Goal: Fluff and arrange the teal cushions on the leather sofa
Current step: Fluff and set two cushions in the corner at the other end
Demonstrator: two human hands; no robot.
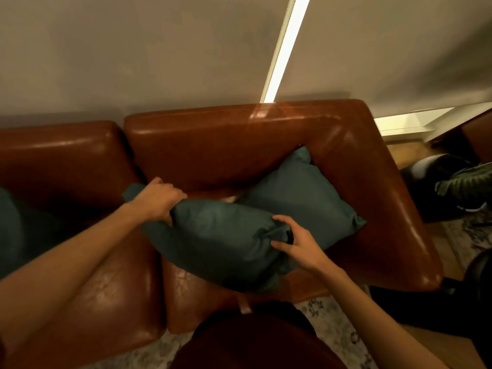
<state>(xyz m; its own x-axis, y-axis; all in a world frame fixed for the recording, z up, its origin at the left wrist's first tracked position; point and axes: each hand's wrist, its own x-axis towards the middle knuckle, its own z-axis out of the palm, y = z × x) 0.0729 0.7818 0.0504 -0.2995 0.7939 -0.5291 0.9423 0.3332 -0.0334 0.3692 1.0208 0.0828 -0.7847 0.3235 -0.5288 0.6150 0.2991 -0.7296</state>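
Observation:
I look down on a brown leather sofa [213,145]. A teal cushion [218,241] lies across the right seat, held at both ends. My left hand [157,201] grips its far left corner and my right hand [292,241] pinches its right end. A second teal cushion [306,198] leans in the corner between the backrest and the right armrest, partly behind the first. At the left edge of the frame a third teal cushion [10,230] shows on the left seat, mostly cut off.
The sofa's right armrest [394,203] runs along the right side. Beyond it a dark round seat [431,177] stands on the wooden floor with a green patterned thing [466,182] on it. A patterned rug [327,318] lies in front of the sofa.

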